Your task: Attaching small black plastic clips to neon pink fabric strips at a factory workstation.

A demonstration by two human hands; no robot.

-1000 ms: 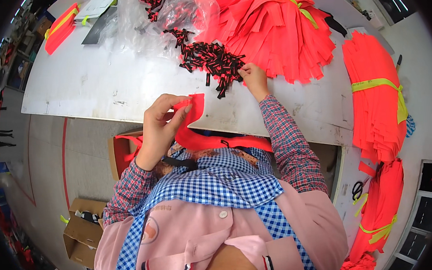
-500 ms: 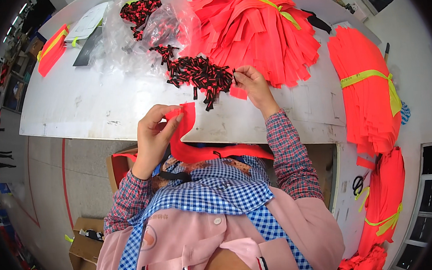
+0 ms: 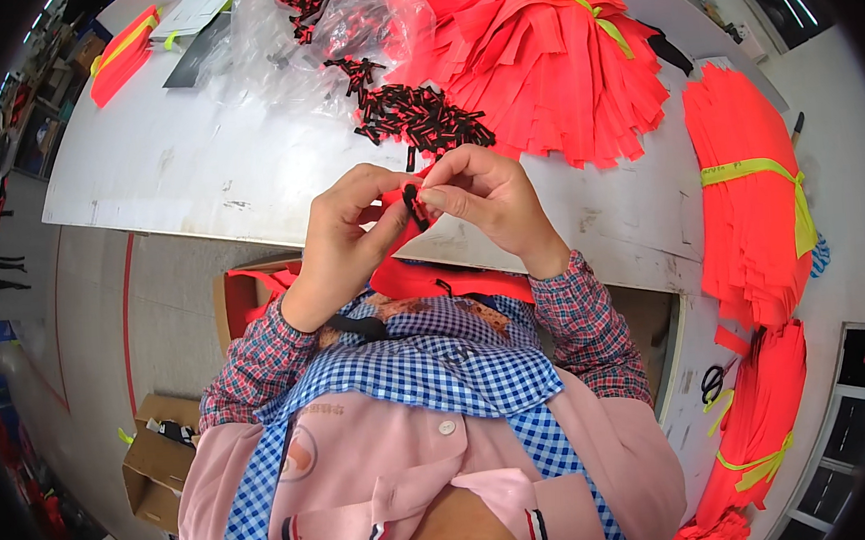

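My left hand pinches the upper end of a red zipper strip, whose length curves down over the table edge to my lap. A small dark piece sits on that hanging length. Close against it, my right hand grips a small black cord-like zipper pull with thumb and forefinger, right at the strip's end. The fingers of both hands nearly meet, and they hide how the pull and strip touch. Just beyond lies a loose heap of black-and-red zipper pulls on the white table.
A clear plastic bag holds more pulls at the back. Behind my right hand spreads a big red strip bundle tied in yellow. Further bundles line the right side, near black scissors. A cardboard box stands lower left.
My right hand has come from the heap toward my left hand, bringing a black pull to the strip's end. My left hand has shifted slightly up and right with the strip.
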